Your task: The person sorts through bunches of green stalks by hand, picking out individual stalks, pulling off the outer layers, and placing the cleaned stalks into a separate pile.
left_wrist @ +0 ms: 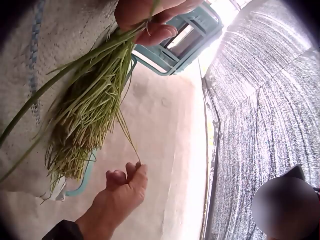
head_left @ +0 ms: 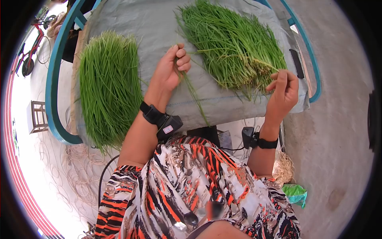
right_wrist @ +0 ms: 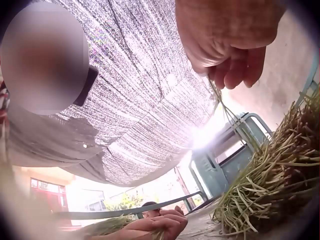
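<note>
Two heaps of long green chives lie on a grey sheet: a left pile (head_left: 109, 87) with ends lined up, and a looser right pile (head_left: 234, 44). Between them, my left hand (head_left: 173, 65) has its fingers curled round a few chive stalks (head_left: 195, 97) that trail down toward me. At the near right corner of the right pile, my right hand (head_left: 283, 89) pinches the pale ends of a few chives between thumb and forefinger. In the right wrist view these pinched stalks (right_wrist: 227, 110) stretch from the fingertips toward the right pile's cut ends (right_wrist: 260, 190).
The grey sheet (head_left: 191, 107) covers a platform with blue-green metal rails (head_left: 53, 79) at its sides. A dark flat object (head_left: 296, 63) lies by the right edge. A green bag (head_left: 295, 193) is on the floor at right, and a small stool (head_left: 38, 116) stands at left.
</note>
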{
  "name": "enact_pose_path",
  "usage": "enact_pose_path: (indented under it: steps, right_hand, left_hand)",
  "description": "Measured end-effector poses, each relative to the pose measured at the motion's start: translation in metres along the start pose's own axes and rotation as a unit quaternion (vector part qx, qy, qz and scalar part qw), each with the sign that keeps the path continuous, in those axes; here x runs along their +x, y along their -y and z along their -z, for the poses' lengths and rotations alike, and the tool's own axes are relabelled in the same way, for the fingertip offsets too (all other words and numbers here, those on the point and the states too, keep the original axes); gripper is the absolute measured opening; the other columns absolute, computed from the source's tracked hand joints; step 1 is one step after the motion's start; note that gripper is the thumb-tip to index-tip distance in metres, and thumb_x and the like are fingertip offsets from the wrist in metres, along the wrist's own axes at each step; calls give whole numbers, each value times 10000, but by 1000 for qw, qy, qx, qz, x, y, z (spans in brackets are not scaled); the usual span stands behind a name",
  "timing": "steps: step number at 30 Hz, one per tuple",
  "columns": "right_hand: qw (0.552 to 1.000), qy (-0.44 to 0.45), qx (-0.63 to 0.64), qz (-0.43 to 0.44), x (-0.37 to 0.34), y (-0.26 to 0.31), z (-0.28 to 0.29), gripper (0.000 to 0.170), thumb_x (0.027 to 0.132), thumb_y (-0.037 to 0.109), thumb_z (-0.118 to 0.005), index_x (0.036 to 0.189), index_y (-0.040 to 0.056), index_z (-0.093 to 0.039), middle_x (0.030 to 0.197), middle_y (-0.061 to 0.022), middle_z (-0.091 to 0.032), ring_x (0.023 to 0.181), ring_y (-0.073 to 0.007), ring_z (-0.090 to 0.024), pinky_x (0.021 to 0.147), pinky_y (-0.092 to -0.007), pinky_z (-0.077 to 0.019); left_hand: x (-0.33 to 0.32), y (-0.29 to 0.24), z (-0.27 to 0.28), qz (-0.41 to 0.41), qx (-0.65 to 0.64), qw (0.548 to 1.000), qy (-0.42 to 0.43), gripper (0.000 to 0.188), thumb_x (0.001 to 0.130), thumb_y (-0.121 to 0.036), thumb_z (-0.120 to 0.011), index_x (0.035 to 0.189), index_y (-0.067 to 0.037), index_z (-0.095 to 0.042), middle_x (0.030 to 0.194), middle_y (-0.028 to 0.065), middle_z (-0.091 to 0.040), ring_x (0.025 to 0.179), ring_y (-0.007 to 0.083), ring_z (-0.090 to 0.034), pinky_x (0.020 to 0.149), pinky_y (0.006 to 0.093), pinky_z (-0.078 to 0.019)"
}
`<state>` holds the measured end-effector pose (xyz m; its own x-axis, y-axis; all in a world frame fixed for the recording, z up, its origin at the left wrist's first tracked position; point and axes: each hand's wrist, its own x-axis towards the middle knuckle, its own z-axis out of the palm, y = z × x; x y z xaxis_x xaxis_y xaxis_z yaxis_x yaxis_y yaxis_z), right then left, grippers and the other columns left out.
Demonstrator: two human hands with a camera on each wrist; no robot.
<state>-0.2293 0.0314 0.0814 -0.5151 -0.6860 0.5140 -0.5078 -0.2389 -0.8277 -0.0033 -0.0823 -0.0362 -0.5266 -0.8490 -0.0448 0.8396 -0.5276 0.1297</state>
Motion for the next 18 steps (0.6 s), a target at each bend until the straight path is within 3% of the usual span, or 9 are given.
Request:
enact_pose_path:
  steps: [5,8,11,14,18]
  right_hand:
    - [995,-26,94,26,-4,26,12,175,943,185,-531,887,20,-539,723,-56,-585,512,-72,-477,497,-210,-395]
    - [982,21,189,13,-8,33,20,211,955,213,-503,870,21,-523,669,-62,-557,486,-96,-471,483,-230,-405]
    - [963,89,255,-7,-9,32,22,220,955,223,-499,874,20,-523,659,-62,-548,482,-105,-473,473,-232,-405]
    - [948,149,279,-28,-11,29,21,218,950,227,-509,884,20,-527,667,-64,-551,489,-109,-480,469,-228,-402]
    - [936,209,281,-43,-17,29,14,214,941,227,-528,892,19,-536,688,-67,-556,507,-101,-494,473,-216,-398]
  left_hand:
    - [-13,8,-38,2,178,984,-18,153,973,-181,-445,992,-43,-509,639,-53,-357,504,38,-311,407,183,-258]
    - [-26,13,-72,7,301,953,-6,193,961,-215,-480,1011,-36,-532,629,-72,-336,505,19,-286,402,177,-217]
    - [-44,22,-113,3,476,879,18,230,940,-220,-525,1060,-31,-577,633,-75,-386,535,16,-338,443,180,-258]
    - [-52,39,-127,-99,644,752,100,258,913,-225,-571,1091,-42,-610,659,-71,-471,576,28,-414,506,195,-332]
    - [-58,50,-136,-70,688,709,142,237,900,-212,-586,1055,-39,-634,721,-13,-586,662,67,-502,617,232,-422]
